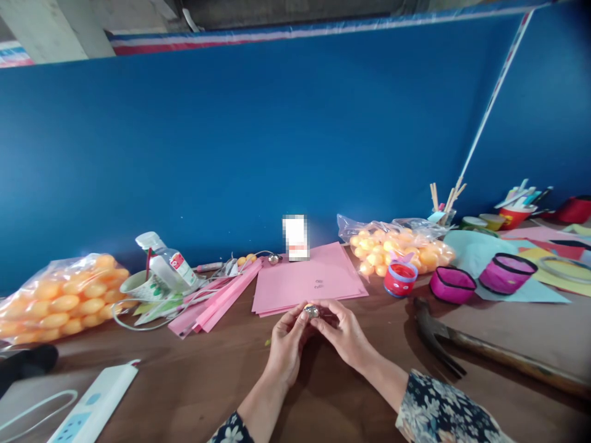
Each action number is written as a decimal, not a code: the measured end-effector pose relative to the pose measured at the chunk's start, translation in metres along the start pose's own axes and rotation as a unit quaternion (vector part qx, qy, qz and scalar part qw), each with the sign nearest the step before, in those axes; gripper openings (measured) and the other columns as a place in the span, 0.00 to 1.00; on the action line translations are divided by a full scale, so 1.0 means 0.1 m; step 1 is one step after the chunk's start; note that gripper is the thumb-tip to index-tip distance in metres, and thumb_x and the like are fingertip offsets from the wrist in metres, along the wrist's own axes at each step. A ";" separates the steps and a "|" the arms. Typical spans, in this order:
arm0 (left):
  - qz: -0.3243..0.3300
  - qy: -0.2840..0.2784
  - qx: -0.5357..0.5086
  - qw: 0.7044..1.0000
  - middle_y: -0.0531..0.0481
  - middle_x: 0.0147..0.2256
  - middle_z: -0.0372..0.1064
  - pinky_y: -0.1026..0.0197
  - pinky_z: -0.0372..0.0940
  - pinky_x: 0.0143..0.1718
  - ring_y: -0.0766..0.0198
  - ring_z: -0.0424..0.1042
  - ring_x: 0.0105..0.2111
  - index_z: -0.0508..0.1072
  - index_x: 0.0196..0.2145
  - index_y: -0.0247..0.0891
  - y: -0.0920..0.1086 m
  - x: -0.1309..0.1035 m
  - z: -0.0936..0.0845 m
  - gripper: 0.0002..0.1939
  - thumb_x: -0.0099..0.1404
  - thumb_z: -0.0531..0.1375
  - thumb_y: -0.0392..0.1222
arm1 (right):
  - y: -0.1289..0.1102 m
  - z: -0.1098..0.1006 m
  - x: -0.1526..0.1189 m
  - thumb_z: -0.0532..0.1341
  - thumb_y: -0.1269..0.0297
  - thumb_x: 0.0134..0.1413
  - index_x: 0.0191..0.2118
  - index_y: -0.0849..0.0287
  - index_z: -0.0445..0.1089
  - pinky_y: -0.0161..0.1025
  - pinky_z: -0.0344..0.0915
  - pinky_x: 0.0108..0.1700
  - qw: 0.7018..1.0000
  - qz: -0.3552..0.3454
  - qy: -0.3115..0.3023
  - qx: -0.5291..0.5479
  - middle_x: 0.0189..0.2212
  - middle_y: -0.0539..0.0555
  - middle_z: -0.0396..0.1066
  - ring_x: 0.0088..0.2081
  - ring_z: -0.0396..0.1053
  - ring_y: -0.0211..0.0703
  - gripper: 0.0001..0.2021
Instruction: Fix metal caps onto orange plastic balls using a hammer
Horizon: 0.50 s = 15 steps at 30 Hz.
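Note:
Between my two hands, just in front of the pink paper, is a small shiny metal ball [312, 311], perhaps a bell. My left hand [290, 340] pinches it from the left with thumb and fingers. From the right, the thumb and fingers of my right hand [342, 332] close on it too. My fingers cover part of its surface. Beyond them lie stacked pink sheets [300, 283] with a few tiny dark marks or pieces [319, 284] on top. A second shiny ball [274, 259] rests at the back near a cable.
Bags of orange balls stand left [60, 301] and right [383, 246]. A claw hammer [498, 344] lies at right, near pink fabric bands [452, 284] and a red-and-blue round piece [401, 279]. A power strip [95, 403] is front left; a bottle [170, 264] leans behind. A blue partition [258, 135] closes the back.

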<state>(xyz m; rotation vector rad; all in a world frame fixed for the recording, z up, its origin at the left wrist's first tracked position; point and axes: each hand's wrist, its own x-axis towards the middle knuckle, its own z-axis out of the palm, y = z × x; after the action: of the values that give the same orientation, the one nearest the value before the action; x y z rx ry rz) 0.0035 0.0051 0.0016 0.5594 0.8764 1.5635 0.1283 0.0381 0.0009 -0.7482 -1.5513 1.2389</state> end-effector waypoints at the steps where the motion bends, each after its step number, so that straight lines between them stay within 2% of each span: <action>1: 0.000 0.001 0.001 1.000 0.45 0.37 0.74 0.60 0.66 0.39 0.62 0.72 0.36 0.74 0.38 0.34 0.00 0.00 0.00 0.15 0.51 0.64 0.37 | 0.00 0.00 0.00 0.61 0.66 0.50 0.44 0.57 0.67 0.41 0.68 0.45 1.000 -0.003 0.001 -0.002 0.43 0.56 0.70 0.43 0.69 0.46 0.13; 9: 0.008 -0.012 0.002 1.000 0.45 0.37 0.74 0.59 0.66 0.40 0.61 0.72 0.36 0.73 0.39 0.33 -0.02 -0.01 0.00 0.14 0.53 0.62 0.39 | 0.03 0.00 0.02 0.61 0.64 0.50 0.44 0.56 0.67 0.42 0.67 0.44 0.999 0.002 0.016 -0.044 0.41 0.56 0.71 0.41 0.70 0.46 0.13; 15: -0.005 -0.006 -0.005 1.000 0.45 0.36 0.74 0.59 0.66 0.39 0.61 0.73 0.35 0.73 0.38 0.33 0.00 0.01 0.00 0.13 0.53 0.63 0.39 | 0.02 0.02 -0.01 0.60 0.64 0.51 0.48 0.56 0.65 0.41 0.67 0.44 0.999 0.034 -0.003 0.038 0.47 0.57 0.68 0.46 0.67 0.47 0.16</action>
<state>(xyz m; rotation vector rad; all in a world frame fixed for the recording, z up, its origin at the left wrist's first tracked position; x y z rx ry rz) 0.0035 0.0061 0.0014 0.5564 0.8604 1.5533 0.1264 0.0373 -0.0014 -0.7529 -1.4855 1.3443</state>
